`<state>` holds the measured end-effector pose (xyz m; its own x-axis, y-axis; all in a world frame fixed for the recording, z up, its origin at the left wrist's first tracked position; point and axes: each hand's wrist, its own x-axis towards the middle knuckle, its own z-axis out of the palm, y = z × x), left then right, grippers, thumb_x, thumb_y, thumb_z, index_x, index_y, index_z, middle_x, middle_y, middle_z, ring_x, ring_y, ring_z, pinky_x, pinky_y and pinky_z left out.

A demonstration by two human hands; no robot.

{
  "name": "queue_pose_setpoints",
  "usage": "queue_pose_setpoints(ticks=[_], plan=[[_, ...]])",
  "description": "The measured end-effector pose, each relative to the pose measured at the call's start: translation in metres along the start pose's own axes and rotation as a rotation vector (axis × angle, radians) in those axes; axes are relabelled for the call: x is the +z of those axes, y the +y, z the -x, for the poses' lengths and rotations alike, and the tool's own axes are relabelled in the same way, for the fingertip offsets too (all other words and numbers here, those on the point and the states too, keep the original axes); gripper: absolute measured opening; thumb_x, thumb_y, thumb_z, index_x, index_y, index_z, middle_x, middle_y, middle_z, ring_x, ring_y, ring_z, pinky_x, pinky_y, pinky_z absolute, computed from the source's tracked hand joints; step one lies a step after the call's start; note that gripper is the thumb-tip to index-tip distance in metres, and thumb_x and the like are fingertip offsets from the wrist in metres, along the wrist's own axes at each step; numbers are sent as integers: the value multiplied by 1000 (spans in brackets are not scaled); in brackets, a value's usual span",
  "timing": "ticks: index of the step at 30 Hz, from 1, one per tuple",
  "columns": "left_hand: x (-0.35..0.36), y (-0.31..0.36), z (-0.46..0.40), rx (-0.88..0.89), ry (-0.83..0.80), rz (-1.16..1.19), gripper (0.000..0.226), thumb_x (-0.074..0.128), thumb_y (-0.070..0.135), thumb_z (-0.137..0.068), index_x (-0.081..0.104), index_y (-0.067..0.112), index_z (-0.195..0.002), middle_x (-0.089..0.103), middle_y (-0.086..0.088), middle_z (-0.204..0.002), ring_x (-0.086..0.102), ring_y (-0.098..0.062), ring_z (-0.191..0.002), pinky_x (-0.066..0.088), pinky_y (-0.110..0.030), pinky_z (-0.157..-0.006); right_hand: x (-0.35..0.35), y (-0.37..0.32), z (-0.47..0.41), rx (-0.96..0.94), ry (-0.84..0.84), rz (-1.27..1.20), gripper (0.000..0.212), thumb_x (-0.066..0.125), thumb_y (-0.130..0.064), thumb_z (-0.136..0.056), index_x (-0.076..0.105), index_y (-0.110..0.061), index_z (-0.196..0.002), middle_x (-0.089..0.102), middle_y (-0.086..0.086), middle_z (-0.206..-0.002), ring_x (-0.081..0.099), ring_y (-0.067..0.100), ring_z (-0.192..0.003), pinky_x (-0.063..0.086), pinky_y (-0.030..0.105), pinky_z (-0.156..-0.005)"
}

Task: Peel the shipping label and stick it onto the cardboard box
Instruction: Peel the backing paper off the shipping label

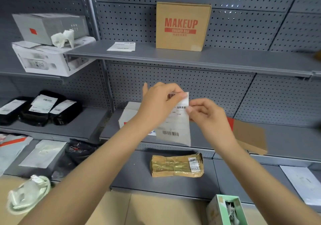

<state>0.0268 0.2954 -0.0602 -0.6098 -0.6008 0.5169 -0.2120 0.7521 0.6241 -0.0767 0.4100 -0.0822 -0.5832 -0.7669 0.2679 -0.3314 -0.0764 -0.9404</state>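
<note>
Grey pegboard shelving, black poly mailers with white labels, stacked white cartons, crumpled paper, taped brown parcel, green open box

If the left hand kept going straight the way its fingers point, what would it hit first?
Past the shipping label that the left hand pinches with the right hand, probably the pegboard back panel under the upper shelf; depth is unclear.

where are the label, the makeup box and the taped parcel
label (175, 129), head view, on its lower half near the barcode
makeup box (182, 38), head view, on its front face under the red print
taped parcel (170, 165), head view, on its taped top
</note>
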Motion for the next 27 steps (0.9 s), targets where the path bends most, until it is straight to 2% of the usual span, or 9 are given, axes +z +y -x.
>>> queue_pose_setpoints(ticks=[3,6,9,15,20,24,27], plan=[[-2,7,10,29,-77,-2,16,57,43,-88,58,38,-73,63,21,-80,51,-6,-93,3,-50,-114,-12,-9,7,-26,-6,-123,7,59,-10,-89,63,-8,-94,73,6,-81,70,14,-76,55,22,-74],[-2,13,17,52,-124,6,15,59,42,-87,62,35,-74,61,23,-79,50,-1,-92,0,-48,-115,-22,-16,11,-36,-47,-149,8,56,-5,-90,64,-4,-89,72,9,-78,70,18,-73,58,29,-75],[-1,17,20,72,-163,-20,14,59,44,-86,64,35,-76,64,20,-83,47,6,-87,-2,-47,-115,-28,-19,14,-42,-89,-133,9,58,-3,-89,65,-5,-83,73,4,-73,70,17,-70,58,27,-74],[0,24,22,111,-198,-94,15,58,46,-85,61,36,-75,64,19,-81,48,-4,-91,-3,-50,-115,-35,-20,19,-45,-119,-83,15,59,-3,-88,64,-11,-76,73,2,-68,71,14,-70,57,24,-72],[-1,27,24,121,-210,-119,19,57,47,-85,66,31,-82,68,14,-89,49,-6,-98,-3,-52,-115,-36,-21,20,-59,-140,-56,15,58,-2,-87,63,-10,-75,71,4,-71,69,13,-71,56,21,-70],[0,26,27,150,-126,-100,17,61,46,-82,63,31,-88,64,14,-91,47,-6,-101,2,-53,-115,-34,-19,20,-18,-122,-90,13,58,-3,-88,64,-7,-77,72,3,-71,70,13,-72,54,18,-69],[4,25,30,195,58,-133,35,70,44,-76,57,26,-103,52,17,-103,41,-9,-110,17,-48,-111,-30,-15,20,14,-85,-137,17,57,-5,-89,64,-12,-75,72,4,-74,70,15,-74,54,18,-68]])
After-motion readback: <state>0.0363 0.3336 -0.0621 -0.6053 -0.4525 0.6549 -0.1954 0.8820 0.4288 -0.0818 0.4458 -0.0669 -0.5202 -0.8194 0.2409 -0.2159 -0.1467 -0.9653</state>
